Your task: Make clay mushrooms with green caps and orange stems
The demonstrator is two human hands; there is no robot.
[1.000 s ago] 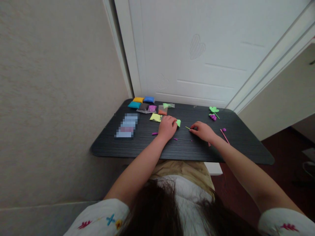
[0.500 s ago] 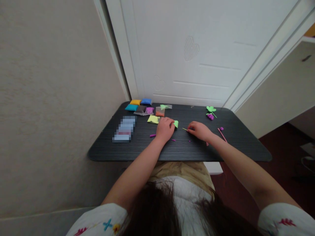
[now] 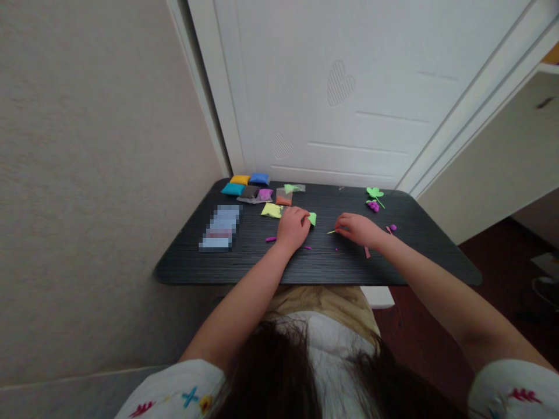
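Tabletop, black, white door behind, right hand pinching yellow-green stick, left hand, grip unclear

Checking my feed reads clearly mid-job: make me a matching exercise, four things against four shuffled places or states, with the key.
1. left hand
2. right hand
3. blue packet
4. purple cluster

A. beside the amber packet
B. light-green piece at its fingertips
C. near the green clover shape
D. pinching a thin yellow-green stick

Pairs: 1-B, 2-D, 3-A, 4-C
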